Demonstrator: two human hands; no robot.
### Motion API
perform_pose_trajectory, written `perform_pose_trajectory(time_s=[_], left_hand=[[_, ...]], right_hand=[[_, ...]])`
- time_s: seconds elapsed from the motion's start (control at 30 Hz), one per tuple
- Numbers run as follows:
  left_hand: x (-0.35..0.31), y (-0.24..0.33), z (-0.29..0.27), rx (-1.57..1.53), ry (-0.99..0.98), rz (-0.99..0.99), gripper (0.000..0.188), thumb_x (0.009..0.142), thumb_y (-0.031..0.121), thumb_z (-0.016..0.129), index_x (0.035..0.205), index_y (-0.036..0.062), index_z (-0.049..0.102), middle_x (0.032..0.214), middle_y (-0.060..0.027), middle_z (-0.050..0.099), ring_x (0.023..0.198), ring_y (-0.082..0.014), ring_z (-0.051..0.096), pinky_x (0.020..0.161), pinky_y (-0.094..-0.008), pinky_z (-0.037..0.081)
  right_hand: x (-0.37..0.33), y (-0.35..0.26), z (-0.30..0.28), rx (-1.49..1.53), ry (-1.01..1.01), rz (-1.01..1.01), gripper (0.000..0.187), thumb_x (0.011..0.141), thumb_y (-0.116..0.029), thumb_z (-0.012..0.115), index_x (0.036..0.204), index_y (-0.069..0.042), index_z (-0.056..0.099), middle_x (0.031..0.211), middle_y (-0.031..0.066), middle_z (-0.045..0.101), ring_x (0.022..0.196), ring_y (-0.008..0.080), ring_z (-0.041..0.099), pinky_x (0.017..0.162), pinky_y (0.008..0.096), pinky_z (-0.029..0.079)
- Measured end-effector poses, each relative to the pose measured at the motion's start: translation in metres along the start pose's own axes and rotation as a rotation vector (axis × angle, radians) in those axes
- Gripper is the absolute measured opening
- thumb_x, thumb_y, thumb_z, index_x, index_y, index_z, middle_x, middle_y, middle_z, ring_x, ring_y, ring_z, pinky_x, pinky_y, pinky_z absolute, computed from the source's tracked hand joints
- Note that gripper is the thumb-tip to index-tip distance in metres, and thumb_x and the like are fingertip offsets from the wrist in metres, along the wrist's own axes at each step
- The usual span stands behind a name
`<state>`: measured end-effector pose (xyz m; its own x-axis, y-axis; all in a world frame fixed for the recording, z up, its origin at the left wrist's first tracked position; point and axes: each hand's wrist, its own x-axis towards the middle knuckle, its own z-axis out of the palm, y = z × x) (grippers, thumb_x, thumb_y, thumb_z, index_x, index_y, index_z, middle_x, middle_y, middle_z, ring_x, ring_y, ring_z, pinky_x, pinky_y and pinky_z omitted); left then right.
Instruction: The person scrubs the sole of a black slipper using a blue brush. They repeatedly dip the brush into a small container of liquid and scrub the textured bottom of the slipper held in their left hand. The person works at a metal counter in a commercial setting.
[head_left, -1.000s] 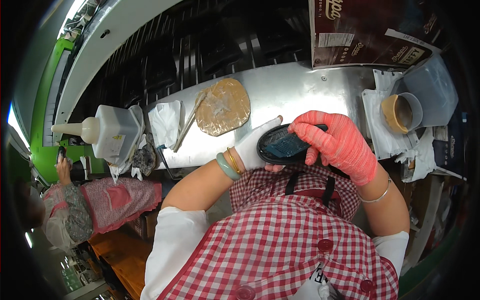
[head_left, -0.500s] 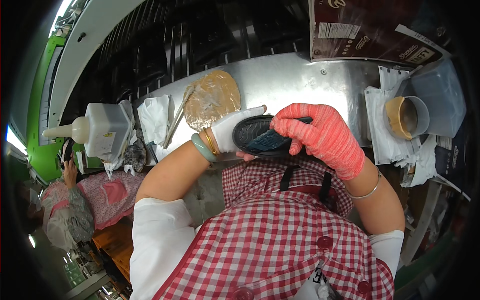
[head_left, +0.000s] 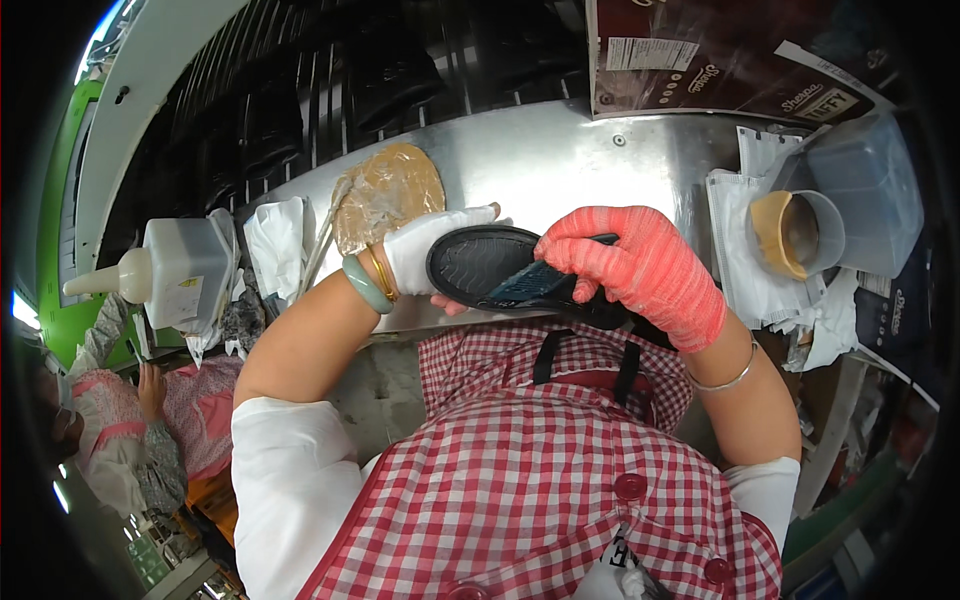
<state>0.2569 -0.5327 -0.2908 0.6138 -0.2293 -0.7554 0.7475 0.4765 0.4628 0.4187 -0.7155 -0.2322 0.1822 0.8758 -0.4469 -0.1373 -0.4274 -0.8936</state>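
Wrapped in a white glove with bare fingertips, my left hand grips the toe end of a black shoe sole, whose wavy tread faces up. My right hand, in a pink knitted glove, is closed on a small brush. The dark blue-green bristles of that brush rest against the middle of the sole. Most of the brush's handle is hidden by my right fingers. The sole's far end lies under my right hand and is partly covered.
A plastic-wrapped tan disc lies on the metal bench. At the left are a spouted white bottle and white paper. To the right stand a clear container and a cup, beside a dark red box. Another person works at far left.
The whole view has shifted, so the bench things appear further left. The sole shows slightly more of its tread and right end. Both hands keep their hold.
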Motion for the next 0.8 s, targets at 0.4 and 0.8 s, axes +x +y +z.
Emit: perform_pose_trajectory(time_s=[0.4,0.8], left_hand=[[0.007,0.006,-0.011,0.022,-0.042,-0.043,0.065,0.094,0.051,0.034,0.096,-0.01,0.058,0.056,-0.0207,0.059,0.036,-0.0263,0.055,0.026,-0.0282,0.038],[0.01,0.002,-0.017,-0.082,-0.034,-0.067,0.067,0.093,0.05,0.036,0.112,-0.012,0.052,0.07,-0.0246,0.063,0.04,-0.0296,0.059,0.028,-0.0298,0.047]], right_hand=[[-0.001,0.003,-0.018,-0.116,-0.006,-0.019,0.024,0.079,-0.022,0.066,0.092,-0.002,0.068,0.071,0.0069,0.063,0.054,0.0112,0.055,0.056,0.0255,0.047],[-0.049,0.014,-0.048,-0.229,0.096,0.02,0.018,0.081,-0.015,0.061,0.09,-0.001,0.068,0.074,0.0038,0.066,0.06,0.0089,0.056,0.058,0.0221,0.047]])
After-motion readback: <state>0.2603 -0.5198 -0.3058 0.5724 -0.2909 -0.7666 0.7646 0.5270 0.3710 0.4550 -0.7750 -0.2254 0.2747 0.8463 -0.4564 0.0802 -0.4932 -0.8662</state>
